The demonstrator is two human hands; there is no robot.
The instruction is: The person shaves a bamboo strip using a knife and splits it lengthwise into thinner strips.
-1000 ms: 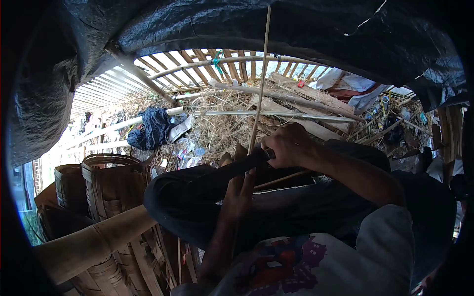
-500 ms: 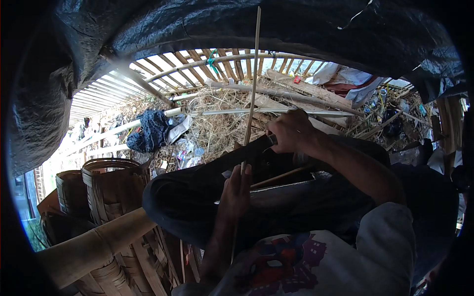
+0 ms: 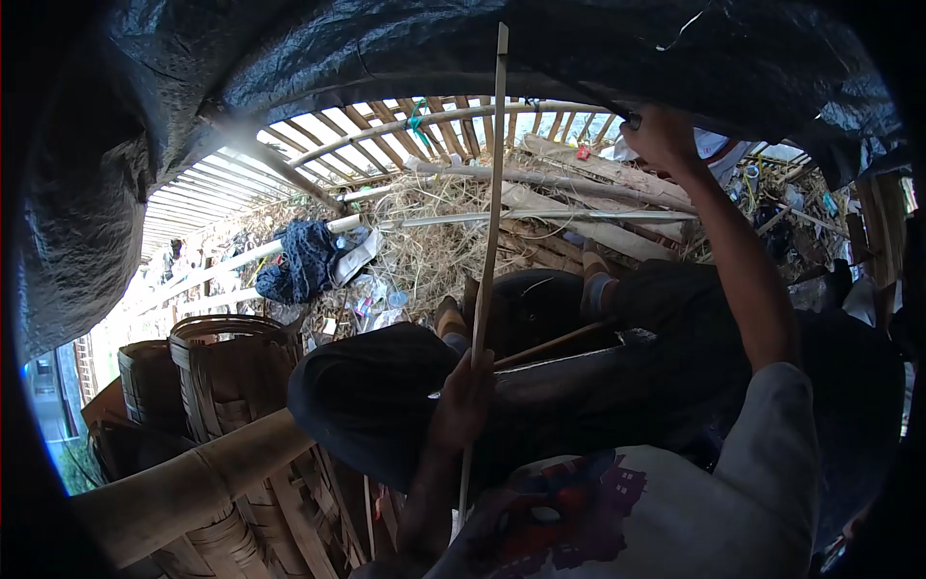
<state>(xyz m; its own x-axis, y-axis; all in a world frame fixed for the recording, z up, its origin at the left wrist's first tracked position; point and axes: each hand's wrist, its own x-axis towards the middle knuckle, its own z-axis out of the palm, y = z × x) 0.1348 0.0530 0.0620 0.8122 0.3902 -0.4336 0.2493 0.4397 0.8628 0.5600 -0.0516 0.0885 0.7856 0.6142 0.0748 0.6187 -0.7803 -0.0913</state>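
Note:
A long thin bamboo strip [image 3: 494, 203] stands nearly upright in front of me, running from below my chest to the dark tarp. My left hand [image 3: 465, 391] is closed around its lower part, over my lap. Raised to the upper right, my right hand [image 3: 664, 138] grips the handle of a dark knife [image 3: 588, 95]; its blade points up and left and is hard to tell from the tarp behind it. The blade and the strip are apart. My bent legs in dark trousers lie beneath both hands.
Woven bamboo baskets [image 3: 231, 372] stand at the left, behind a thick bamboo pole [image 3: 203, 478]. Beyond my feet are straw, litter, bamboo poles and a dark blue cloth [image 3: 301, 259]. A black tarp [image 3: 434, 58] hangs overhead, before a slatted bamboo fence [image 3: 371, 135].
My right hand has lifted the knife from beside the strip over my lap to the upper right. The left hand still holds the strip and sits slightly lower.

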